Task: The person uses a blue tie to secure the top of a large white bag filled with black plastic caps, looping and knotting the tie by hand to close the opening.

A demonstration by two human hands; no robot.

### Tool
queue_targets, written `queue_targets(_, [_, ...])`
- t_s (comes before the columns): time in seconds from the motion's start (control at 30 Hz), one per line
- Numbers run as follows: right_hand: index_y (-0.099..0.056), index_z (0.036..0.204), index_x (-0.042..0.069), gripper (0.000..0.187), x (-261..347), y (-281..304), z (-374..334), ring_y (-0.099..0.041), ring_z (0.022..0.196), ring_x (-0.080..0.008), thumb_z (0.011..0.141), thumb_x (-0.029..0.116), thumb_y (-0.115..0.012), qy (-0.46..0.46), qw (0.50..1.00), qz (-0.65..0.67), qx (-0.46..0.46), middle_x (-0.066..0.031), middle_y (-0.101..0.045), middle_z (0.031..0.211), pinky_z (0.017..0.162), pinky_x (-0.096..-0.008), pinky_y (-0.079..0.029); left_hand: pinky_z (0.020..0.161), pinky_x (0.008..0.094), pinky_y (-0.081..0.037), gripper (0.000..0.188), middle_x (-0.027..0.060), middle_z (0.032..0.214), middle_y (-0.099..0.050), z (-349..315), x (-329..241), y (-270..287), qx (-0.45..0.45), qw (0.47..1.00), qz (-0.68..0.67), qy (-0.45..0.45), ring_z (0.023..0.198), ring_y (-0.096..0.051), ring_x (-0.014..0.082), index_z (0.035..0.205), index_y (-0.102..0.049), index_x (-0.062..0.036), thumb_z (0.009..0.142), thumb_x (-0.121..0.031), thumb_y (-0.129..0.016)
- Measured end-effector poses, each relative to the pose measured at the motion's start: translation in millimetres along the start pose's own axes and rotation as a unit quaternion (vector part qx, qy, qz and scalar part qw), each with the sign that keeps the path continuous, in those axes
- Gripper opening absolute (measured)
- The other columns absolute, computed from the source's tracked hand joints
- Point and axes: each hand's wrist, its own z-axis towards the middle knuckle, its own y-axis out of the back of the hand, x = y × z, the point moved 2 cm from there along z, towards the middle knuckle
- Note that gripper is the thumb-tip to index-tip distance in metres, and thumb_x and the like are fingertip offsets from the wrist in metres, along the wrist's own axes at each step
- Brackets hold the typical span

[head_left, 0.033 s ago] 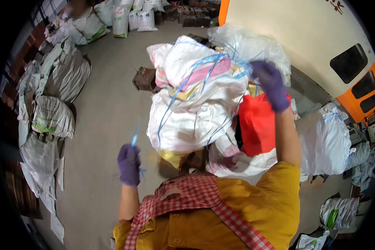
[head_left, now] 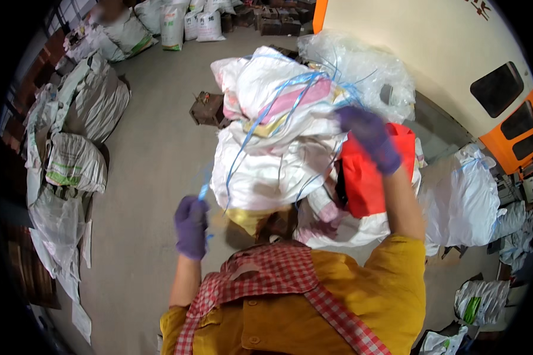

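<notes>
My left hand [head_left: 191, 227], in a purple glove, is closed round a strip of blue plastic twine [head_left: 204, 191] that sticks up above the fist; a short end shows below it. My right hand [head_left: 364, 133], gloved alike, is smeared by motion above the right side of a heap of white woven sacks [head_left: 272, 160], and its fingers cannot be made out. Loose strands of blue twine [head_left: 266, 112] lie across the top of the heap and hang down its front. A red bag [head_left: 370, 183] is under my right wrist, against the heap's right side.
Clear plastic sheeting [head_left: 367, 71] is bunched behind the heap, beside a large cream and orange machine [head_left: 432, 41]. A rusty metal block [head_left: 206, 109] sits on the floor left of the heap. Sacks [head_left: 89, 106] line the left side; a large white bag [head_left: 462, 201] stands at right.
My right hand has moved left and down, toward the white sacks. My left hand has shifted slightly right, still gripping the blue twine.
</notes>
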Motion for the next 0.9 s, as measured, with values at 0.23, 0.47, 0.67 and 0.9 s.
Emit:
queue_targets(0.23, [-0.055,0.116,0.000,0.035,-41.9,-179.9,-125.8,-0.048,0.069,-0.0052,0.086,0.017,-0.056,-0.156,0.944,0.263,0.120,0.0012,-0.054,0.079,0.063,-0.0209,-0.042,0.069,0.0242,-0.043,0.005,0.0035,0.077,-0.055,-25.2,2.6,-39.6,0.241,0.962,0.048,-0.123,0.072,-0.052,0.0111,0.077,-0.055,0.0001,0.079,-0.004,-0.054])
queue_targets(0.47, [-0.058,0.106,0.002,0.025,-35.9,-178.1,-190.3,-0.038,0.055,-0.0007,0.086,0.017,-0.054,-0.155,0.927,0.316,-0.128,0.0066,-0.045,0.067,0.049,-0.0156,-0.030,0.063,0.0258,-0.045,0.005,0.0050,0.077,-0.059,-62.2,52.4,-17.3,0.340,0.907,0.140,-0.207,0.070,-0.054,0.0109,0.082,-0.058,-0.0008,0.077,0.000,-0.056])
queue_targets(0.67, [-0.057,0.106,0.002,0.026,-17.8,-171.6,-253.5,-0.038,0.054,-0.0007,0.087,0.019,-0.054,-0.167,0.920,0.256,-0.243,0.0058,-0.048,0.069,0.049,-0.0161,-0.032,0.062,0.0234,-0.045,0.005,0.0029,0.072,-0.057,-104.8,46.5,-36.6,0.408,0.890,0.127,-0.157,0.067,-0.054,0.0099,0.082,-0.058,-0.0008,0.078,0.003,-0.057])
queue_targets(0.9, [-0.059,0.088,0.001,0.019,-32.0,-158.6,-328.2,-0.053,0.065,-0.0082,0.086,0.018,-0.053,-0.204,0.878,0.219,-0.373,-0.0029,-0.058,0.070,0.061,-0.0215,-0.043,0.062,0.0212,-0.042,0.006,0.0009,0.074,-0.056,-132.0,46.9,-63.2,0.457,0.888,0.021,0.053,0.068,-0.052,0.0080,0.084,-0.056,-0.0029,0.083,0.001,-0.053])
